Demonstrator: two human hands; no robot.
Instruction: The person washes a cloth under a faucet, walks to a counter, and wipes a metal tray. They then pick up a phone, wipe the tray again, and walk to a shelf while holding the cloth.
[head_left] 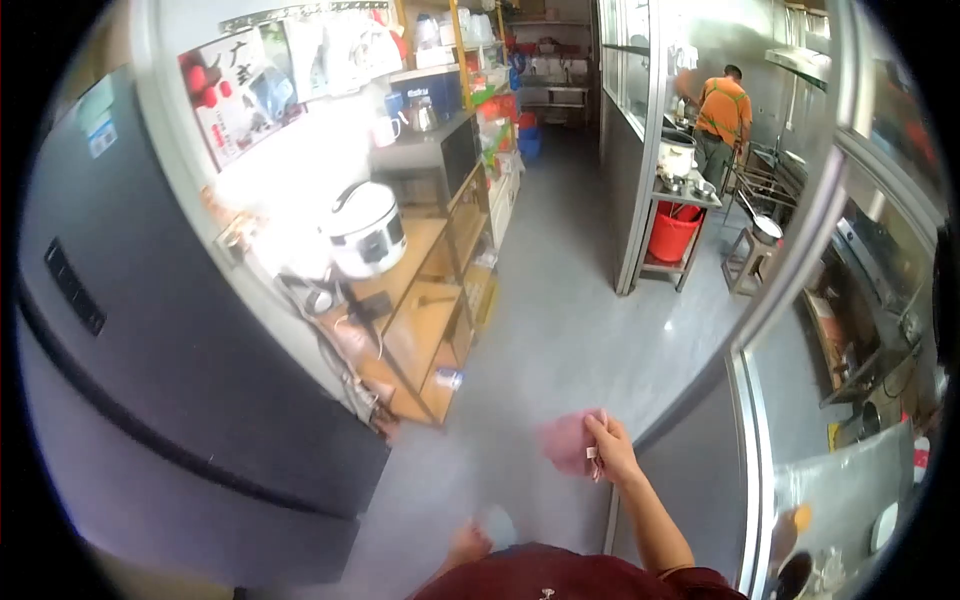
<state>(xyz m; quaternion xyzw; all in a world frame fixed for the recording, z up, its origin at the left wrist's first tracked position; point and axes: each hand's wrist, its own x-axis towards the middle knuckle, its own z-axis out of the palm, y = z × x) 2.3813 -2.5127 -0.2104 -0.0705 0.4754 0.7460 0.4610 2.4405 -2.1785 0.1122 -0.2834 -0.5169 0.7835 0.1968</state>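
Observation:
My right hand (612, 445) is closed on a pink cloth (568, 443) with a small white tag, held out in front of me above the grey floor. The cloth hangs to the left of my fingers and its edges are slightly blurred. Lower down, close to my dark red shirt, my left hand (468, 543) is smeared by motion. Against its fingers shows a pale blue thing (497, 524), whose kind I cannot make out. The fingers look curled round its edge.
A dark fridge (200, 330) stands on my left. Beyond it, a shelf (415, 385) bears a rice cooker (368, 230). A glass partition (750, 450) runs on my right. Past a doorway, a person in an orange shirt (722, 108) stands near a red bucket (673, 232).

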